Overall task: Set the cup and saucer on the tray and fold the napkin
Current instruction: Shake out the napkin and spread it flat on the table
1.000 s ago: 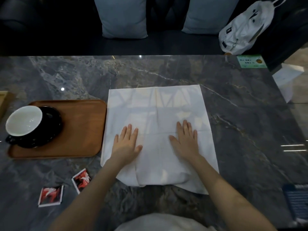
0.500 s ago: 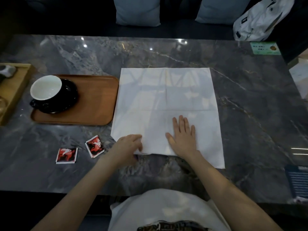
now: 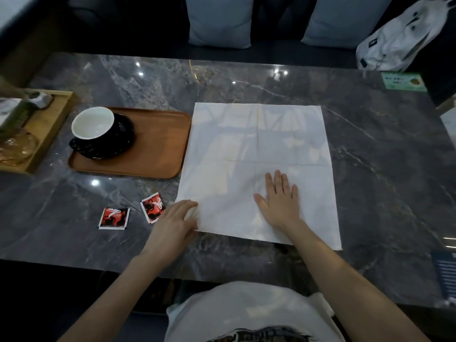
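Observation:
A white cloth napkin (image 3: 259, 154) lies spread flat in the middle of the dark marble table. My left hand (image 3: 175, 223) pinches its near left corner. My right hand (image 3: 280, 201) presses flat on the napkin's near half, fingers spread. To the left sits a brown wooden tray (image 3: 155, 146). On the tray's left part stands a black saucer (image 3: 118, 144) with a cup (image 3: 92, 123), black outside and white inside.
Two red sachets (image 3: 114, 217) (image 3: 153, 209) lie near the napkin's left corner. A light wooden tray with small items (image 3: 47, 124) sits at the far left edge. A green card (image 3: 403, 81) lies far right. Cushions and a white bag (image 3: 399, 38) rest behind the table.
My left hand slid off the flat napkin to its near left corner and closed on it. The bunched near edge got smoothed out. My right hand stayed pressing the cloth.

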Demonstrator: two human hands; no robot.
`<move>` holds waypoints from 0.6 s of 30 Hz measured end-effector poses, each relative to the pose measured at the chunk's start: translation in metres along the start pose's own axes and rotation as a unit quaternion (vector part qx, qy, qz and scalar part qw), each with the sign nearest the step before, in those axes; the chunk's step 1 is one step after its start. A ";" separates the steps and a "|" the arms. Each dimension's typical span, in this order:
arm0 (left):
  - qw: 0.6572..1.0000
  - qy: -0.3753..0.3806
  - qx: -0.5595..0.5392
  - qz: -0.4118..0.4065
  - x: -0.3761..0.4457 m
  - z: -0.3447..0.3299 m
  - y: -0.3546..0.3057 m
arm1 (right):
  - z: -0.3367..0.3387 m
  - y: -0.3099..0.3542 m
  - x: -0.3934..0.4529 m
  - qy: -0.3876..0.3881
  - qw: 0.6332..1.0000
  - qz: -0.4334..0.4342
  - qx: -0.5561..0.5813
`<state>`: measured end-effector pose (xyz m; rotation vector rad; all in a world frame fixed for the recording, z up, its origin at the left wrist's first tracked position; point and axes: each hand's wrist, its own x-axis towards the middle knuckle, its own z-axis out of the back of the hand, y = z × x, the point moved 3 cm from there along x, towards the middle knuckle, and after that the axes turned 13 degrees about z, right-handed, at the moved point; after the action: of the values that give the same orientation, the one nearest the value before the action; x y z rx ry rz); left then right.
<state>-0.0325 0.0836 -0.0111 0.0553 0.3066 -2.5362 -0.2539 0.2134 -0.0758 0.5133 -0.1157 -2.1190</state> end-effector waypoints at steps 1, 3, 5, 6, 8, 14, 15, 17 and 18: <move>1.000 0.011 0.020 0.013 -0.001 -0.003 0.000 | 0.000 0.000 0.000 0.000 1.000 0.001 0.000; 0.998 0.022 0.057 0.028 -0.004 -0.010 0.002 | 0.000 -0.001 0.000 0.001 1.000 0.001 -0.001; 0.997 0.027 0.070 0.022 -0.009 -0.019 0.003 | 0.000 -0.001 0.000 -0.001 1.000 0.000 -0.001; 0.997 0.024 0.076 0.018 -0.011 -0.022 0.004 | -0.001 -0.002 0.000 -0.003 1.000 0.001 -0.001; 0.996 0.014 0.084 0.013 -0.012 -0.025 0.008 | -0.002 -0.001 0.000 -0.001 1.000 0.001 -0.002; 0.998 -0.010 0.024 0.059 0.005 -0.023 -0.016 | 0.009 -0.001 0.003 0.028 0.996 0.015 0.087; 0.998 -0.015 0.001 0.061 0.012 -0.026 -0.028 | 0.013 0.000 0.000 0.007 0.994 0.022 0.106; 0.998 -0.009 -0.007 0.056 0.028 -0.038 -0.049 | 0.014 0.003 -0.010 -0.046 0.993 0.034 0.099; 0.998 -0.008 0.004 0.056 0.036 -0.047 -0.056 | 0.010 0.005 -0.016 -0.066 0.994 0.036 0.077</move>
<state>-0.0946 0.1197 -0.0488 0.0533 0.2794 -2.4258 -0.2460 0.2224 -0.0597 0.4531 -0.3707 -2.0817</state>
